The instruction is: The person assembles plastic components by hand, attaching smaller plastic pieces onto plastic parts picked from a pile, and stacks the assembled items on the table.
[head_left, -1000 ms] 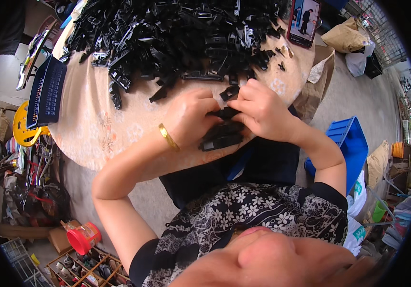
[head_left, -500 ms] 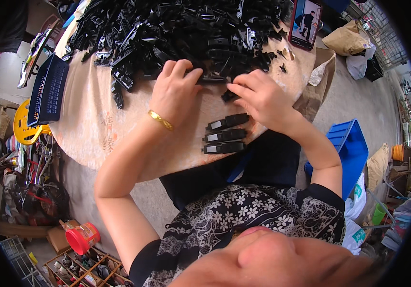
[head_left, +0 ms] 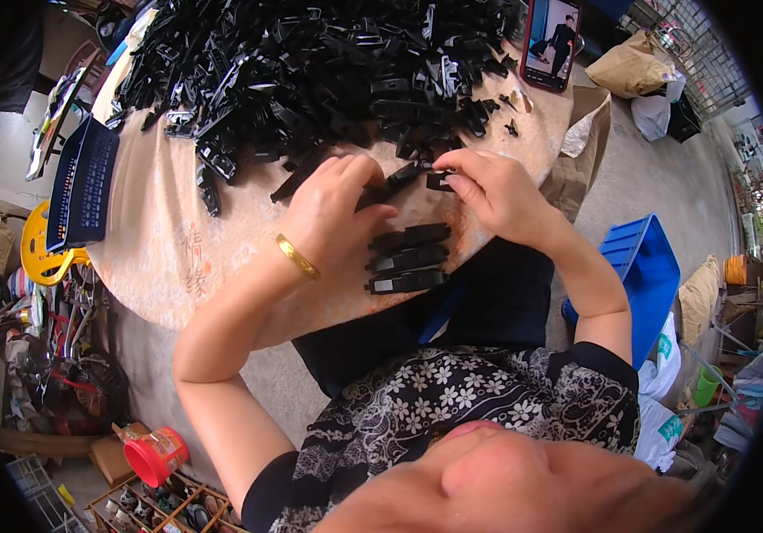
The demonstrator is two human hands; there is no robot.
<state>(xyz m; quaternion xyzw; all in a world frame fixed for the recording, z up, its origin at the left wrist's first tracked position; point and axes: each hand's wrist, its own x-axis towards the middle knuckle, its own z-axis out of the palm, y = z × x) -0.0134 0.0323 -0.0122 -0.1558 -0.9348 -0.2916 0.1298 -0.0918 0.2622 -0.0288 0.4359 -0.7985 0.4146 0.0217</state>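
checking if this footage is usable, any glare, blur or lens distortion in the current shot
Head view: black fisheye corners, with the wire grille bowing near the rim; head view: pale glints across the heap of black parts; head view: dark pieces at the right fingers lack clear detail.
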